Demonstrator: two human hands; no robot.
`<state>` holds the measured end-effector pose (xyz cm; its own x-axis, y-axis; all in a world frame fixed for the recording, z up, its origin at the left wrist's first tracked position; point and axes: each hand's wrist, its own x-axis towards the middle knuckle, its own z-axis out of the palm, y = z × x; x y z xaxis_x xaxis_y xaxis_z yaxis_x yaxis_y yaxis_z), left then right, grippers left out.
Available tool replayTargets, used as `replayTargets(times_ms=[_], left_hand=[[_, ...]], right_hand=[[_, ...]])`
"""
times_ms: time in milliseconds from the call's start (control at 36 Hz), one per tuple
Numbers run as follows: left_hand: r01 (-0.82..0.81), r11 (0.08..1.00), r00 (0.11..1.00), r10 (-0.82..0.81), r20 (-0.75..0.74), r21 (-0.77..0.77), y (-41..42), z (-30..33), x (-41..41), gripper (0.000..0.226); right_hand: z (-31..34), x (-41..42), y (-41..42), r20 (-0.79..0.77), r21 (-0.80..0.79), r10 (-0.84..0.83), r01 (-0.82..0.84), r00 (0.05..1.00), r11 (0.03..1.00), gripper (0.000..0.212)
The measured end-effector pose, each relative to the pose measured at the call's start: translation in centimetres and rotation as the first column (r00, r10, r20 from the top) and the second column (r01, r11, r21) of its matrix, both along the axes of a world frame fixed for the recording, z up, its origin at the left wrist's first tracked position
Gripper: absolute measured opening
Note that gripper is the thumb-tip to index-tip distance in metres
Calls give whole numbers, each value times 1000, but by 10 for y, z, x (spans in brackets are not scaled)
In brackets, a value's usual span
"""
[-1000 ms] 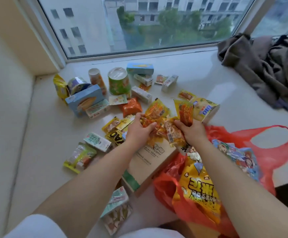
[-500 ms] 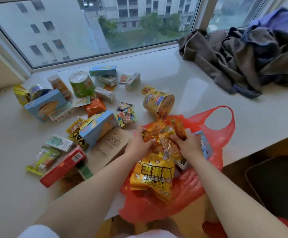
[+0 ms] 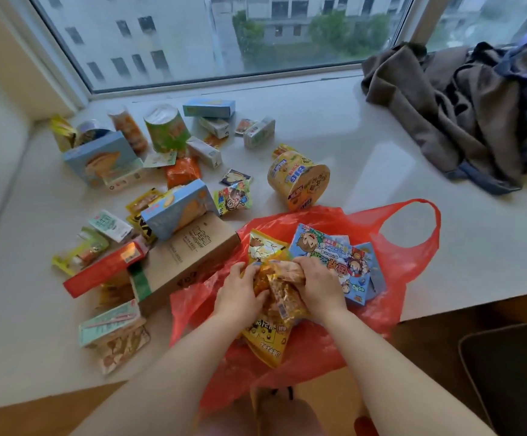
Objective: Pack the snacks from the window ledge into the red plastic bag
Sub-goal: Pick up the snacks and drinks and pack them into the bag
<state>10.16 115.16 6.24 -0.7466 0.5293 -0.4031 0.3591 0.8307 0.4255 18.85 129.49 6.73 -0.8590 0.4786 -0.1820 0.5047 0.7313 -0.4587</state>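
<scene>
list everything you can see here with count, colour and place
red plastic bag: 1, red, near ledge edge, open
small snack packets: a bunch, orange, held over the bag
yellow snack bag: 1, yellow, in the bag
blue cartoon pack: 1, blue, in the bag
cardboard box: 1, brown, left of the bag
red box: 1, red, left of the cardboard box
yellow noodle cup: 1, on its side behind the bag
green cup: 1, near the window
clothes: pile, brown and blue, right
left hand: grips the packets
right hand: grips the packets
</scene>
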Motion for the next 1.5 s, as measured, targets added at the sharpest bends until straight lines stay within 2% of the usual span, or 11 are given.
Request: replayTargets(times_ms=[167,361,500,611,694,778,889,972,1139,1389,1500], left_hand=[[64,993,998,-67,-21,-95,-5,-6,-5,65],[-28,992,944,66,-324,121,-15,3,-12,52],[-25,991,905,-32,-424,-129,-24,1,-34,41],[75,930,896,-222,-386,-360,-27,-4,-52,46],[122,909,884,-282,-372,-398,-25,-8,-59,38],[124,943,898,-239,-368,-310,-23,-8,-68,28],[-37,998,955,22,-294,-48,-20,-1,-77,27],[-158,979,948,187,-257,130,-22,13,-89,24],[-296,912,884,374,-279,285,-22,46,-127,23],[-509,816,779,572,-259,274,-44,51,-141,22],[-457,858,816,509,-273,234,-37,52,-132,20]], right_hand=[[0,-9,2,86,131,23,-34,996,991,51],[10,-11,-12,84,143,-56,44,995,989,71],[5,-10,-26,42,74,59,-62,997,995,73],[-10,-14,-33,177,151,172,-199,969,968,85],[-16,-18,-34,266,184,169,-222,949,957,89],[-19,-26,-33,287,203,193,-256,938,945,96],[-15,-28,-31,331,176,199,-268,922,947,98],[-14,-29,-32,330,163,189,-253,925,954,97],[-11,-39,-31,335,148,189,-250,923,957,94],[-12,-49,-19,401,61,208,-252,892,966,83],[-9,-54,-16,405,61,226,-272,886,960,84]])
